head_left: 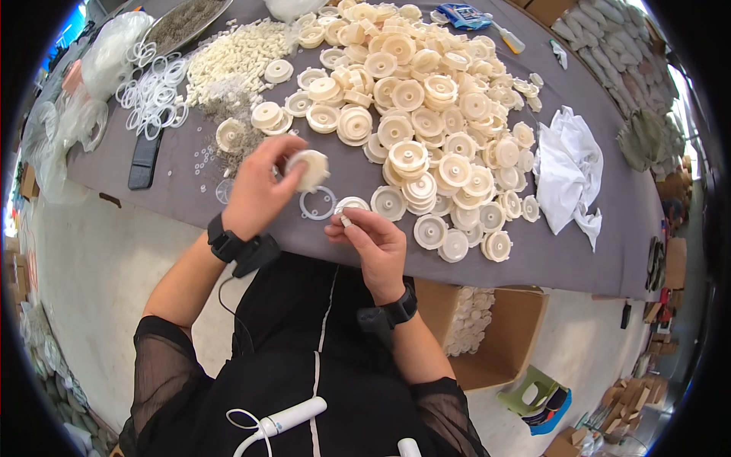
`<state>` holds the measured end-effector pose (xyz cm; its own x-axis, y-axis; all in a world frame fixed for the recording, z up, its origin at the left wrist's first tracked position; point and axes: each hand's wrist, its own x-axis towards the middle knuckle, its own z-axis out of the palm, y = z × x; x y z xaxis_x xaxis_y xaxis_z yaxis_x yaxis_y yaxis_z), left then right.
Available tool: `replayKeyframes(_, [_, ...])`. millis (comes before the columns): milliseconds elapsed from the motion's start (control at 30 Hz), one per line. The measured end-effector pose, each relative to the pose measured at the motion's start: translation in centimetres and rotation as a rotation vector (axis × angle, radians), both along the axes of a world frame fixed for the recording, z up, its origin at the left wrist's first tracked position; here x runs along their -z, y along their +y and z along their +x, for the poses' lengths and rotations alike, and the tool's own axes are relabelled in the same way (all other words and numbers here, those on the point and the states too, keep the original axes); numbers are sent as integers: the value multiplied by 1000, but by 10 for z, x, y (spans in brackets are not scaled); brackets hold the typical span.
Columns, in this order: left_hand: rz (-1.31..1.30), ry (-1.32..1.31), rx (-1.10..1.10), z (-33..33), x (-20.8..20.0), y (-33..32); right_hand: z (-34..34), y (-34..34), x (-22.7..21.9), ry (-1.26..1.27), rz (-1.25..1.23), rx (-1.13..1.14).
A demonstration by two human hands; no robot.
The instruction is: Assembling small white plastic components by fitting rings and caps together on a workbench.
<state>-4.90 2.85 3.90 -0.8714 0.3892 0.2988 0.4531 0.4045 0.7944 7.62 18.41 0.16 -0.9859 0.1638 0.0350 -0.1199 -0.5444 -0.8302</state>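
Observation:
My left hand [263,183] grips a cream round plastic cap [312,170] by its edge, held above the table's near edge. A small white plastic peg [346,221] is pinched between the fingers and thumb of my right hand [373,242]. On the cloth between my hands lies a translucent ring with small lugs [317,203]. Just behind my right fingers is another white round cap [352,203], partly hidden by them. A big heap of cream round caps [426,120] spreads over the table beyond and to the right of my right hand.
Left of the heap lie small cream pegs [240,61], white rings [152,95], grey springs [240,141] and a dark phone [144,161]. A crumpled white cloth [567,171] lies at right. Below the grey-covered table [609,259] stands a cardboard box [514,335] holding more parts.

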Motion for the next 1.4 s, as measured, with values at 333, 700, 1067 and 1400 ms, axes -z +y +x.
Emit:
replayKeyframes(333, [83, -303, 236, 42, -20, -3, 3, -2, -13, -129, 120, 32])
replayKeyframes(700, [40, -160, 242, 54, -24, -5, 10, 0, -17, -121, 132, -46])
replayKeyframes(1067, [56, -240, 280, 57, -22, -9, 17, -1, -16, -121, 251, -16])
replayKeyframes(1400, [1, -287, 283, 58, -26, -7, 18, -1, -18, -166, 334, -13])
